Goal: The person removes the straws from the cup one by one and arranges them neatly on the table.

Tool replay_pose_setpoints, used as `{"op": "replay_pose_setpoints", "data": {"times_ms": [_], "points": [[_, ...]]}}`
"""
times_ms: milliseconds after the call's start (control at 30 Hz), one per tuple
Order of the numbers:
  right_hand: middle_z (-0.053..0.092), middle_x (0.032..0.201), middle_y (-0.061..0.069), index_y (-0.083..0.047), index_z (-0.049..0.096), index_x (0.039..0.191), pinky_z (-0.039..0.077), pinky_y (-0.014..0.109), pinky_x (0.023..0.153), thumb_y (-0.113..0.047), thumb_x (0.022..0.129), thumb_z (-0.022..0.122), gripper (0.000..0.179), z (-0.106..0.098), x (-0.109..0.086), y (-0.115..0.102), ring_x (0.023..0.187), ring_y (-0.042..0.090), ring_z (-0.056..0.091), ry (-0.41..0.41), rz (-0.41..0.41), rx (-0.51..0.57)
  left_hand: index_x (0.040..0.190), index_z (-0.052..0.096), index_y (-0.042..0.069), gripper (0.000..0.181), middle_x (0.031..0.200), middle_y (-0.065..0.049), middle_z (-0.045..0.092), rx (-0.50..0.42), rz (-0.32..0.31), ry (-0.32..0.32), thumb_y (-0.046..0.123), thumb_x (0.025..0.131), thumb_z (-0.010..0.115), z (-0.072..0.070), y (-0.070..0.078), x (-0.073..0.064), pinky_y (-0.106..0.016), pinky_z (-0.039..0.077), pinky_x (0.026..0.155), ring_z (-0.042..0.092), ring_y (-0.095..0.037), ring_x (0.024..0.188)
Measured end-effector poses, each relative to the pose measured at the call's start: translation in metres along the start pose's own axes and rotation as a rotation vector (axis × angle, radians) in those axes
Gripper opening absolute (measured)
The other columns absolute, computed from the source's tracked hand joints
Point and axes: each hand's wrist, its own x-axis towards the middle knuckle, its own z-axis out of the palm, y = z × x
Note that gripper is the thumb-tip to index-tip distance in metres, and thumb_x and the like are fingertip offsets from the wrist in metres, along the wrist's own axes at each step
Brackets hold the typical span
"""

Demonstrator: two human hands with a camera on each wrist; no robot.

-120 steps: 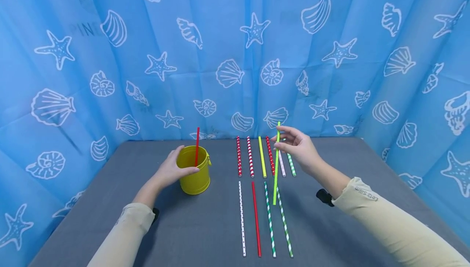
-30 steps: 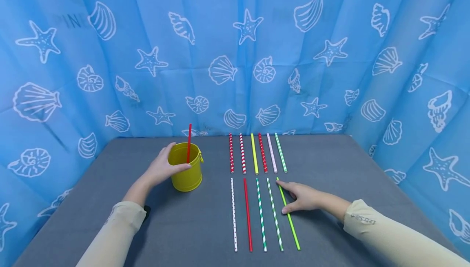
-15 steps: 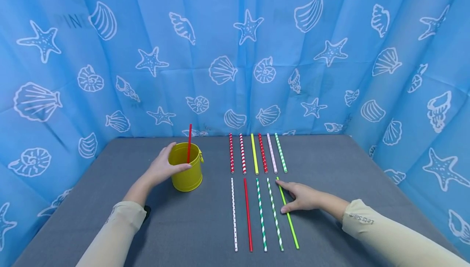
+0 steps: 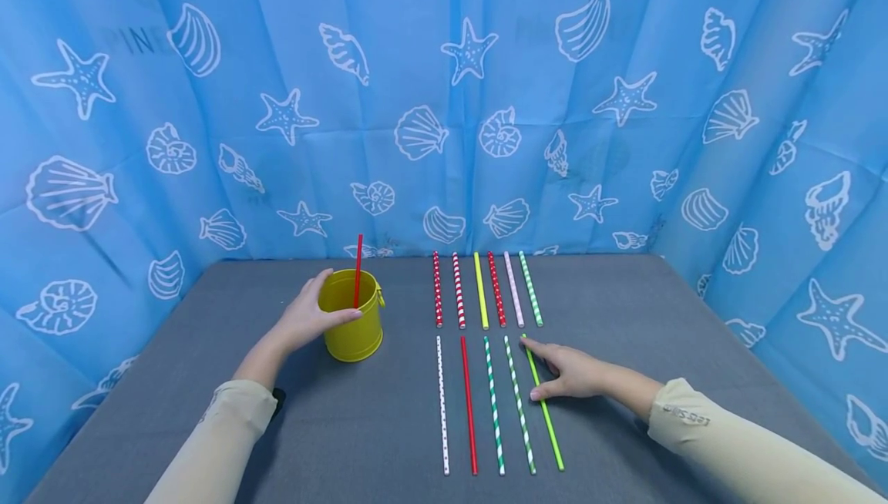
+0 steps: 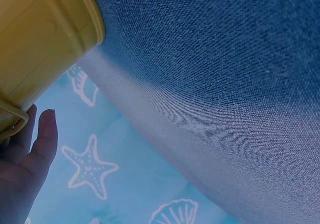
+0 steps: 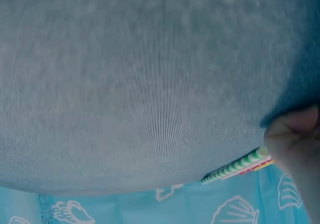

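Observation:
My left hand (image 4: 305, 317) grips the yellow bucket (image 4: 355, 342), thumb on the near side of the rim and fingers around the far left. A red straw (image 4: 358, 265) leans upright inside it. On the right, a lime green straw (image 4: 552, 435) lies slightly slanted on the table. My right hand (image 4: 574, 371) rests over its upper half, fingertips near the far end and thumb lower down, spread apart. Left of it lie two green-and-white striped straws (image 4: 519, 411), a plain red straw (image 4: 469, 411) and a white dotted straw (image 4: 442, 411).
Behind lies a second row: red dotted straws (image 4: 437, 288), a red-and-white striped straw (image 4: 459, 292), a yellow straw (image 4: 481, 292), a pale pink straw (image 4: 514, 288) and a green-and-white straw (image 4: 530, 288). A blue shell-print curtain (image 4: 430, 180) borders the grey table (image 4: 388, 427).
Four seconds ago my right hand held the lime green straw above the table; now it lies at the front row's right end. Its near end has since shifted slightly left. My left hand stays at the bucket.

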Motion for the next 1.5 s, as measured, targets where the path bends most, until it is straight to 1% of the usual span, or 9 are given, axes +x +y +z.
{"op": "replay_pose_setpoints", "data": {"times_ms": [100, 167, 233, 500, 667, 800, 933, 1067, 1500], "points": [[0.057, 0.105, 0.015, 0.002, 0.022, 0.152, 0.046, 0.039, 0.078, -0.036, 0.085, 0.075, 0.093, -0.005, -0.002, -0.003, 0.092, 0.023, 0.052, -0.036, -0.022, 0.05, 0.155, 0.01, 0.006, 0.11, 0.155, -0.026, 0.014, 0.001, -0.001, 0.003, 0.059, 0.08, 0.07, -0.001, 0.0, -0.001, -0.066, 0.028, 0.105, 0.025, -0.047, 0.136], [0.053, 0.086, 0.007, 0.004, 0.017, 0.152, 0.04, 0.032, 0.064, -0.031, 0.088, 0.073, 0.092, -0.01, -0.002, -0.005, 0.076, 0.019, 0.048, -0.066, -0.041, 0.093, 0.155, 0.01, 0.006, 0.11, 0.156, -0.026, 0.014, 0.001, -0.002, 0.005, 0.059, 0.08, 0.07, -0.002, 0.0, -0.001, -0.066, 0.029, 0.105, 0.025, -0.047, 0.136], [0.05, 0.075, 0.003, 0.006, 0.015, 0.152, 0.035, 0.029, 0.057, -0.025, 0.09, 0.072, 0.09, -0.016, -0.002, -0.009, 0.066, 0.017, 0.045, -0.077, -0.063, 0.123, 0.155, 0.01, 0.006, 0.11, 0.156, -0.026, 0.014, 0.005, -0.002, 0.007, 0.059, 0.08, 0.07, -0.002, -0.001, -0.001, -0.066, 0.029, 0.105, 0.025, -0.047, 0.136], [0.047, 0.073, 0.002, 0.008, 0.029, 0.147, 0.036, 0.029, 0.057, -0.022, 0.095, 0.065, 0.07, -0.039, 0.014, -0.042, 0.064, 0.017, 0.043, 0.054, -0.162, 0.141, 0.155, 0.01, 0.007, 0.107, 0.155, -0.025, 0.016, -0.005, 0.009, 0.01, 0.057, 0.082, 0.07, 0.001, 0.0, -0.002, -0.065, 0.029, 0.105, 0.026, -0.046, 0.136], [0.047, 0.071, 0.006, 0.007, 0.035, 0.145, 0.038, 0.03, 0.057, -0.022, 0.097, 0.062, 0.061, -0.048, 0.03, -0.066, 0.063, 0.02, 0.044, 0.088, -0.208, 0.19, 0.155, 0.01, 0.007, 0.105, 0.155, -0.025, 0.016, -0.005, 0.004, 0.007, 0.055, 0.083, 0.07, 0.002, 0.0, -0.004, -0.065, 0.029, 0.105, 0.026, -0.046, 0.136], [0.054, 0.081, 0.01, 0.006, 0.039, 0.143, 0.045, 0.032, 0.062, -0.02, 0.099, 0.058, 0.055, -0.05, 0.044, -0.083, 0.07, 0.022, 0.05, 0.128, -0.225, 0.229, 0.155, 0.011, 0.006, 0.105, 0.155, -0.025, 0.016, -0.008, 0.006, 0.006, 0.055, 0.083, 0.07, 0.001, 0.0, -0.003, -0.065, 0.029, 0.105, 0.026, -0.046, 0.136], [0.061, 0.106, 0.012, 0.002, 0.041, 0.143, 0.051, 0.038, 0.079, -0.026, 0.1, 0.057, 0.054, -0.05, 0.058, -0.098, 0.094, 0.027, 0.058, 0.177, -0.211, 0.264, 0.155, 0.01, 0.007, 0.106, 0.156, -0.025, 0.015, -0.019, 0.006, 0.002, 0.054, 0.082, 0.07, 0.0, 0.0, -0.002, -0.065, 0.028, 0.106, 0.025, -0.046, 0.137], [0.057, 0.126, 0.018, -0.001, 0.041, 0.144, 0.051, 0.045, 0.09, -0.027, 0.1, 0.055, 0.053, -0.046, 0.073, -0.111, 0.115, 0.034, 0.055, 0.218, -0.178, 0.347, 0.155, 0.011, 0.006, 0.105, 0.155, -0.025, 0.016, -0.02, 0.016, -0.001, 0.054, 0.082, 0.07, 0.001, 0.0, -0.002, -0.065, 0.028, 0.105, 0.026, -0.046, 0.136], [0.046, 0.145, 0.017, -0.006, 0.033, 0.151, 0.04, 0.053, 0.103, -0.033, 0.1, 0.055, 0.061, -0.032, 0.122, -0.147, 0.129, 0.032, 0.047, 0.223, -0.067, 0.645, 0.155, 0.013, 0.008, 0.106, 0.155, -0.022, 0.019, -0.038, -0.002, 0.02, 0.054, 0.08, 0.072, 0.003, -0.001, -0.004, -0.064, 0.031, 0.105, 0.029, -0.044, 0.136]]}}
